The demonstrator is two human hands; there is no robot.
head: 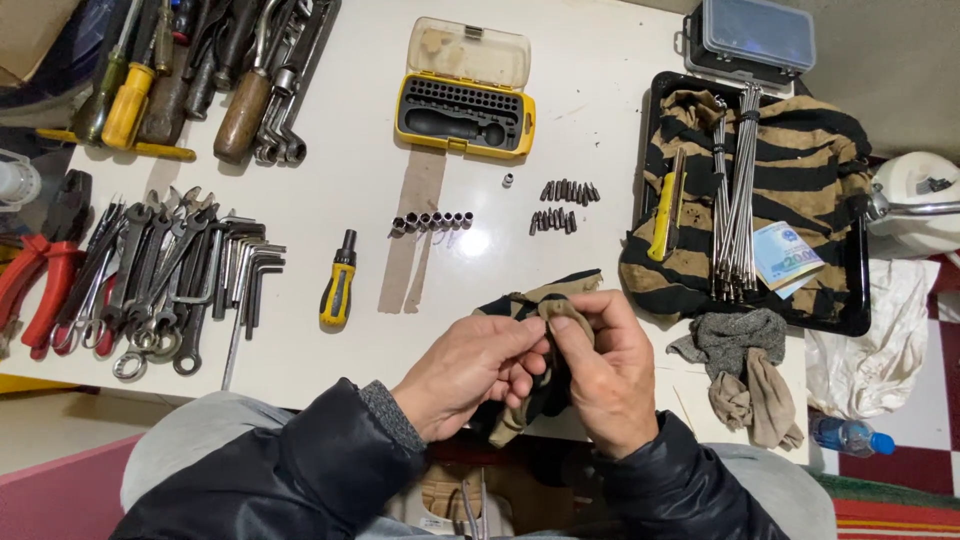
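Head view, the only one I have. White tabletop [340, 180], scuffed, two strips of brown tape residue near the middle. Both hands sit at the near edge. Left hand [470, 375] and right hand [605, 375] are together on a striped tan-and-black rag [545, 310]. Fingers of both are curled and pinched onto a fold of the rag, thumbs on top. I can't tell whether anything is wrapped inside the fold. The rag hangs partly off the table edge toward the lap.

Just beyond the hands: a row of small sockets [432, 221], two rows of driver bits [560, 205], one loose socket [508, 180]. A yellow-handled stubby driver [338, 282] lies left of the tape marks. Yellow bit case [465, 100] is open at the far side, lid up.

Left side: hex keys [250, 275], a pile of wrenches [150, 275], red-handled pliers [35, 285], and screwdrivers and hammers [180, 75] at far left.

Right side: black tray [852, 290] holding a striped cloth, a bundle of metal rods [735, 190], a yellow knife [665, 215] and a banknote [785, 252]. Grey rags [745, 365] lie near the tray. Clear plastic box [755, 35] beyond it.

Room: white kettle [915, 200], water bottle [850, 435], red-and-white tiled floor at right.
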